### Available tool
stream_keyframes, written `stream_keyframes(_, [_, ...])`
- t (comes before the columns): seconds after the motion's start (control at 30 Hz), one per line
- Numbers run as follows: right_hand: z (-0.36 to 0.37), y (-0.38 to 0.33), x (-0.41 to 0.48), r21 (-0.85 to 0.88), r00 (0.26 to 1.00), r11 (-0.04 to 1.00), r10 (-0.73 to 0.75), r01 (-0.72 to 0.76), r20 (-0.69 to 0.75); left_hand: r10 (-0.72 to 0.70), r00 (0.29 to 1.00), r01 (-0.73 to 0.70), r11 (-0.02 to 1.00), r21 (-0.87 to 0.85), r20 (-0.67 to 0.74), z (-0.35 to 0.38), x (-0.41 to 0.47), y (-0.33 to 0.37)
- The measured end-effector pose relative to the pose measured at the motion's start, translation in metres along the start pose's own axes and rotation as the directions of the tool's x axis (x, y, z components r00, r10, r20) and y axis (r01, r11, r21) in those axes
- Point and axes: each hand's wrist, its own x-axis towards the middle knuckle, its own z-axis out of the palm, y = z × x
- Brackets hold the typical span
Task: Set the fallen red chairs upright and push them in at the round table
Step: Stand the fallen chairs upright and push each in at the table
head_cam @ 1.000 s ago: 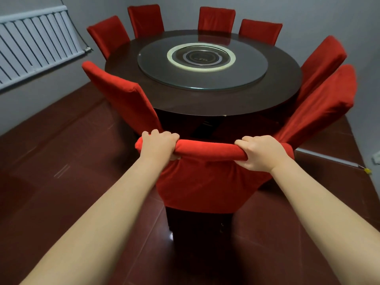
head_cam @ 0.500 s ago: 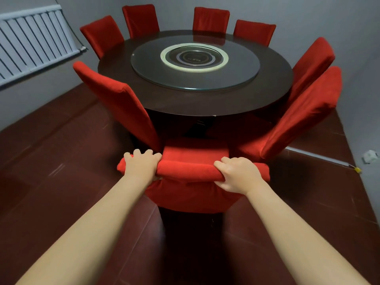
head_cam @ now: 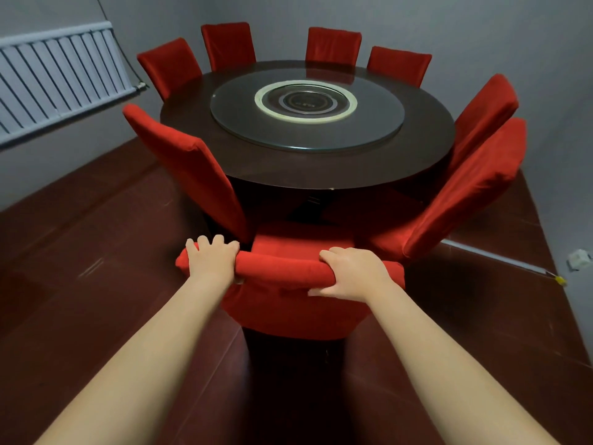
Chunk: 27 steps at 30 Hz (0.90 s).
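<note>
L hand & R hand both curl tight round chair top rail.
Chair upright, closer to round table vs 1 s ago; push-in prob. nearly done.

**Floor and table: what rests on each**

Your dark red floor carries the round table mid-room, ringed by red chairs on their legs. The nearest chair stands close to the table's near edge, between a left chair and a right chair. Far chairs line the far rim. A pale strip lies on the floor at right. On the table: a glass turntable, centred, with a pale ring in its middle.
</note>
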Motion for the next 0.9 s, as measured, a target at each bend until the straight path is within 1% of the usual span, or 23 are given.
stream_keyframes(0.03, [-0.003,-0.002,0.000,0.069,0.999,0.997,0.030,-0.031,0.020,-0.021,0.999,0.021,1.000,-0.003,0.046,-0.004,0.000,0.001])
stream_keyframes(0.07, [-0.006,-0.003,0.000,0.180,0.997,0.981,0.073,-0.078,0.034,-0.041,0.993,0.042,0.999,-0.010,0.111,-0.009,0.002,0.002])
stream_keyframes(0.1, [-0.010,-0.004,-0.001,0.314,0.991,0.940,0.127,-0.134,0.045,-0.044,0.979,0.051,0.998,-0.028,0.198,-0.016,0.004,0.002])
stream_keyframes(0.13, [-0.015,-0.004,-0.001,0.453,0.982,0.872,0.184,-0.186,0.050,-0.021,0.956,0.041,0.997,-0.060,0.291,-0.022,0.007,0.000])
stream_keyframes(0.17, [-0.018,-0.004,0.000,0.590,0.969,0.775,0.243,-0.227,0.052,0.032,0.928,0.014,0.993,-0.121,0.370,-0.027,0.009,-0.003])
stream_keyframes(0.2, [-0.021,-0.003,0.002,0.722,0.953,0.647,0.297,-0.245,0.057,0.104,0.901,0.000,0.971,-0.240,0.420,-0.032,0.011,-0.007])
stream_keyframes(0.23, [-0.024,-0.001,0.005,0.837,0.937,0.492,0.344,-0.241,0.067,0.173,0.888,0.036,0.897,-0.441,0.426,-0.035,0.012,-0.013])
stream_keyframes(0.27, [-0.027,0.001,0.009,0.914,0.919,0.338,0.386,-0.225,0.084,0.226,0.898,0.098,0.733,-0.673,0.377,-0.035,0.011,-0.017])
stream_keyframes(0.3, [-0.031,0.003,0.013,0.956,0.902,0.205,0.418,-0.211,0.110,0.252,0.927,0.121,0.505,-0.855,0.279,-0.035,0.008,-0.017])
stream_keyframes(0.33, [-0.036,0.005,0.016,0.975,0.889,0.094,0.437,-0.200,0.140,0.234,0.958,0.095,0.288,-0.953,0.166,-0.037,0.005,-0.015])
stream_keyframes(0.37, [-0.042,0.006,0.019,0.982,0.879,0.011,0.448,-0.189,0.164,0.198,0.978,0.044,0.133,-0.990,0.070,-0.040,0.003,-0.009])
stream_keyframes(0.4, [-0.048,0.007,0.023,0.984,0.872,-0.046,0.457,-0.174,0.176,0.169,0.986,-0.008,0.025,-1.000,-0.003,-0.045,0.004,-0.001])
stream_keyframes(0.47, [-0.060,0.014,0.029,0.979,0.857,-0.145,0.476,-0.144,0.197,0.155,0.985,-0.052,-0.118,-0.992,-0.070,-0.057,0.009,0.019])
stream_keyframes(0.57, [-0.075,0.038,0.034,0.972,0.813,-0.225,0.553,-0.064,0.182,0.194,0.971,-0.090,-0.247,-0.965,-0.140,-0.084,0.025,0.057])
stream_keyframes(0.63, [-0.081,0.064,0.029,0.964,0.781,-0.267,0.601,-0.008,0.173,0.253,0.950,-0.107,-0.292,-0.951,-0.184,-0.102,0.035,0.089])
stream_keyframes(0.77, [-0.090,0.135,0.002,0.960,0.686,-0.268,0.714,0.078,0.143,0.354,0.894,-0.151,-0.337,-0.929,-0.274,-0.138,0.052,0.161])
stream_keyframes(0.83, [-0.095,0.182,-0.022,0.961,0.620,-0.246,0.776,0.126,0.118,0.410,0.862,-0.160,-0.339,-0.927,-0.299,-0.160,0.062,0.217])
stream_keyframes(0.9, [-0.098,0.232,-0.045,0.966,0.577,-0.214,0.812,0.147,0.092,0.451,0.835,-0.159,-0.350,-0.923,-0.315,-0.178,0.070,0.276])
